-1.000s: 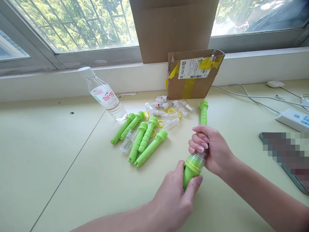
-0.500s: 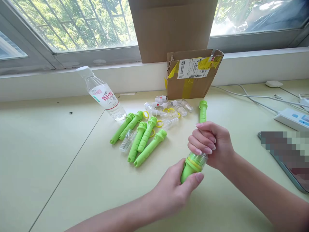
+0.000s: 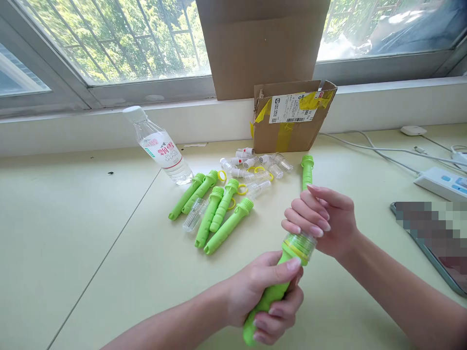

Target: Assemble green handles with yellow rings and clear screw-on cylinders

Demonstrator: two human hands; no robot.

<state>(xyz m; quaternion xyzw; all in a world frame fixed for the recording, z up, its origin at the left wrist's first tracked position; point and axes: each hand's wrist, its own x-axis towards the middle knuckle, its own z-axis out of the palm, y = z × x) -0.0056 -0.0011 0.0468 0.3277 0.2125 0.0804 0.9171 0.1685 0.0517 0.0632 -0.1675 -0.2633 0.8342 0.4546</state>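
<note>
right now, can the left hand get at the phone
Probably not easily: the left hand is wrapped around a green tube, and the right forearm lies across the direct way to the phone.

Both forearms are bare and converge: the left forearm (image 3: 175, 318) rises from the bottom edge, the right forearm (image 3: 397, 287) slants in from the lower right corner. The left hand (image 3: 260, 274) grips firmly, thumb stretched along the upper side, fingers wrapped beneath with nails showing. The right hand (image 3: 335, 221), just beyond it, has its fingers curled inward, thumb lying above the index finger. The two hands are apart.
</note>
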